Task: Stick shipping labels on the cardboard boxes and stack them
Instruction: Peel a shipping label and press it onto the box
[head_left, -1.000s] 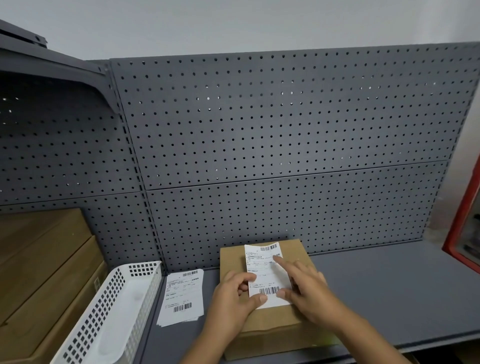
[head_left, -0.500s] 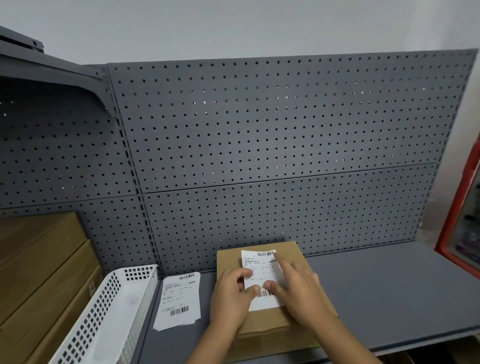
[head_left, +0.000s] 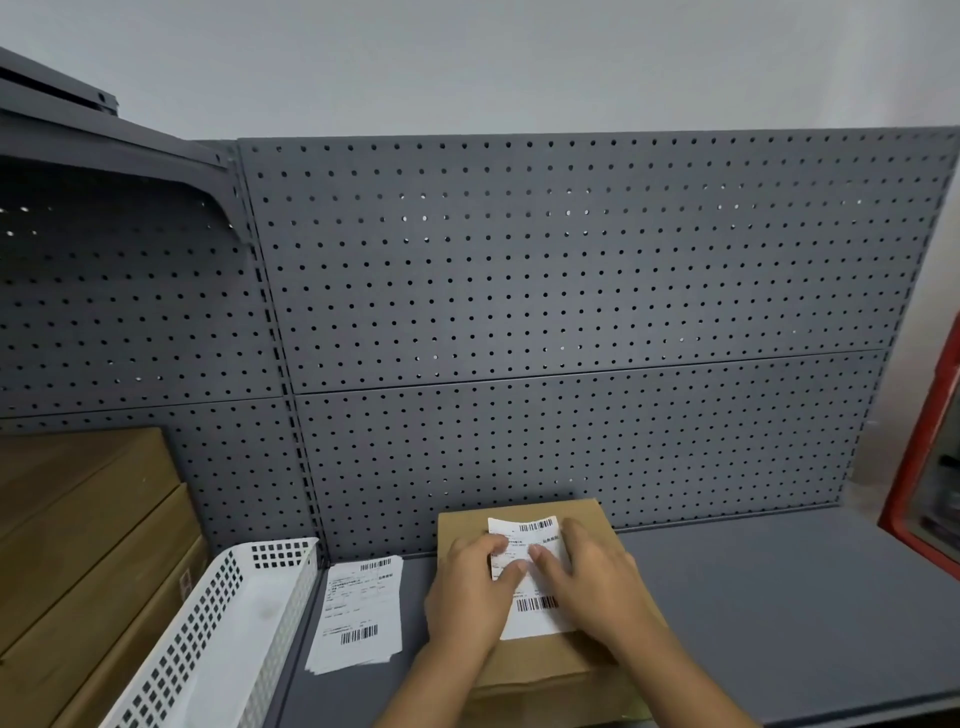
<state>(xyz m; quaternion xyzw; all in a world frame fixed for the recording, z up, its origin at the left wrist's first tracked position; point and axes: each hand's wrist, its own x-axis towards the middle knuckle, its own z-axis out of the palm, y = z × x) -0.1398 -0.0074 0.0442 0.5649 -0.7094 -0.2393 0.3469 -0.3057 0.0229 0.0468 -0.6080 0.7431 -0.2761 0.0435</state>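
A brown cardboard box (head_left: 540, 662) lies on the grey shelf (head_left: 769, 613) against the pegboard. A white shipping label (head_left: 530, 613) with barcodes lies flat on its top. My left hand (head_left: 467, 597) rests on the label's left side with fingers bent and tips on the paper. My right hand (head_left: 592, 582) lies flat over the label's right side, fingertips pressing near its middle. Both hands touch the label and neither grips anything. A small stack of loose labels (head_left: 358, 613) lies on the shelf just left of the box.
A white perforated plastic basket (head_left: 218, 639) stands left of the label stack. Several large cardboard boxes (head_left: 88, 561) are stacked at the far left. A grey pegboard (head_left: 571, 338) backs the shelf. A red frame (head_left: 930, 467) is at the right edge.
Both hands slid up the label towards its upper half, fingertips now closer together near its middle. The camera view shifted slightly upward.
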